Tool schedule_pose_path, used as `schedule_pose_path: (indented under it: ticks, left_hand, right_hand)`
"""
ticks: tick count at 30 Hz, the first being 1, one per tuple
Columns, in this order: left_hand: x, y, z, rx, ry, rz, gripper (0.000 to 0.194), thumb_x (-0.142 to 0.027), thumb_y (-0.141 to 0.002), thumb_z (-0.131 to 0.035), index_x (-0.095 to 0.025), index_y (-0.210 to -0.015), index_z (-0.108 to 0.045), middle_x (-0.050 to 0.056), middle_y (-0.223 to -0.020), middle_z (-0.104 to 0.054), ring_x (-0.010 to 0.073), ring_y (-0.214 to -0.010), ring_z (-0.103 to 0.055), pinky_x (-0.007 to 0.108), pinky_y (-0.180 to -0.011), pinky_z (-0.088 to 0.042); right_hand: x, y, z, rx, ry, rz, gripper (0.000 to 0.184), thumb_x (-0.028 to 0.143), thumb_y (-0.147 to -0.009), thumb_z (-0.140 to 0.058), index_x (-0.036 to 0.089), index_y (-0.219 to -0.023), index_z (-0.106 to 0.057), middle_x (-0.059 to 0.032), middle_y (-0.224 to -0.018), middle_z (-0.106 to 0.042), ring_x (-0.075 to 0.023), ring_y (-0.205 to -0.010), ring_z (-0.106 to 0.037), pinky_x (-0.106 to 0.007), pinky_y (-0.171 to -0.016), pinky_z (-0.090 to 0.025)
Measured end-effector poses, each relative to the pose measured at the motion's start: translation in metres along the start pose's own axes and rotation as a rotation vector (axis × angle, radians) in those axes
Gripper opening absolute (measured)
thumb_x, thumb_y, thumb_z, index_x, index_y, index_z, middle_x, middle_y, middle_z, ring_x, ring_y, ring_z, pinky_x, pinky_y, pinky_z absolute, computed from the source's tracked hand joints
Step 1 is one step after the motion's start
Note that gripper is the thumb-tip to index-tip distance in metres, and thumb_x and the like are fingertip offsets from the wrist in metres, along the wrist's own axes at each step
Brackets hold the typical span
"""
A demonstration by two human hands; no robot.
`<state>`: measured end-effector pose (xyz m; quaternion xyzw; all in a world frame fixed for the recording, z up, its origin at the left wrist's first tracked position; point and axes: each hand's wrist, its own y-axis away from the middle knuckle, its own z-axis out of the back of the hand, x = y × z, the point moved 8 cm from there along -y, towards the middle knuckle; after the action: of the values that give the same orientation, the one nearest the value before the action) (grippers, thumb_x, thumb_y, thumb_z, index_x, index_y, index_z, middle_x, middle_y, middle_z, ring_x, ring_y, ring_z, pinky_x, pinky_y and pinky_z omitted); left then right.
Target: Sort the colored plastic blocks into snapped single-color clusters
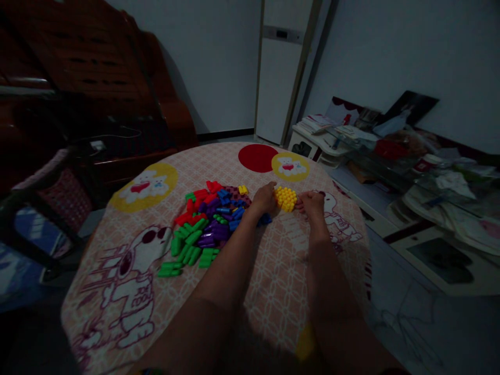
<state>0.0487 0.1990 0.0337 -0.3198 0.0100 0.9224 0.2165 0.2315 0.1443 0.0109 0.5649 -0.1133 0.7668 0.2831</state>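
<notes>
A cluster of yellow building blocks (286,199), studded on top, lies on the cloth-covered table between my two hands. My left hand (265,199) is closed at its left edge, the fingertips partly hidden behind the blocks. At the right edge, my right hand (312,202) has its fingers curled against the cluster. To the left of my left forearm is a loose pile of blocks: red blocks (199,199), purple blocks (214,233), green blocks (190,242) and blue blocks (224,197). One small yellow block (242,190) lies at the pile's far side.
A patterned tablecloth (273,281) covers the round table. On the right stands a low cabinet (394,219) cluttered with papers and bags. A wooden sofa (117,78) is at the back left, a chair (58,192) at the left, and a tall white appliance (279,83) in the corner.
</notes>
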Motion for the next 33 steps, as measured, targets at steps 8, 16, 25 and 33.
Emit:
schedule_pose_path:
  ticks: [8, 16, 25, 33]
  left_hand:
    - [0.063, 0.013, 0.055, -0.208, -0.257, 0.248, 0.052, -0.018, -0.091, -0.047, -0.014, -0.142, -0.053, 0.016, -0.134, -0.064, 0.0275, -0.126, -0.058, 0.039, -0.111, -0.041]
    - [0.076, 0.016, 0.041, -0.110, -0.258, 0.316, 0.033, -0.019, -0.086, -0.056, -0.019, -0.116, -0.070, 0.015, -0.123, -0.067, 0.0267, -0.111, -0.066, 0.033, -0.091, -0.052]
    - [0.046, 0.017, 0.055, -0.111, -0.150, 0.183, 0.041, -0.015, -0.078, -0.064, -0.019, -0.119, -0.068, 0.009, -0.117, -0.070, 0.0231, -0.106, -0.066, 0.031, -0.096, -0.050]
    - [0.010, 0.014, 0.027, -0.052, -0.116, 0.072, 0.044, -0.026, -0.074, -0.078, -0.016, -0.113, -0.063, 0.009, -0.105, -0.072, 0.0227, -0.096, -0.067, 0.030, -0.084, -0.051]
  right_hand:
    - [0.005, 0.007, 0.003, 0.005, 0.057, -0.009, 0.018, 0.017, -0.086, -0.054, 0.017, -0.068, -0.058, 0.0012, -0.053, -0.062, -0.0088, -0.041, -0.055, -0.016, -0.039, -0.043]
    - [0.001, 0.003, 0.002, 0.001, 0.018, -0.001, 0.018, 0.014, -0.084, -0.056, 0.017, -0.067, -0.058, 0.0025, -0.051, -0.060, -0.0085, -0.041, -0.055, -0.015, -0.038, -0.042]
    - [-0.002, -0.001, 0.000, 0.013, -0.061, 0.026, 0.021, 0.008, -0.086, -0.055, 0.015, -0.067, -0.058, 0.0041, -0.048, -0.058, -0.0074, -0.038, -0.055, -0.013, -0.036, -0.041]
    - [0.001, 0.002, 0.001, 0.003, -0.063, -0.007, 0.023, 0.010, -0.086, -0.056, 0.015, -0.064, -0.057, 0.0037, -0.045, -0.057, -0.0077, -0.035, -0.053, -0.013, -0.033, -0.039]
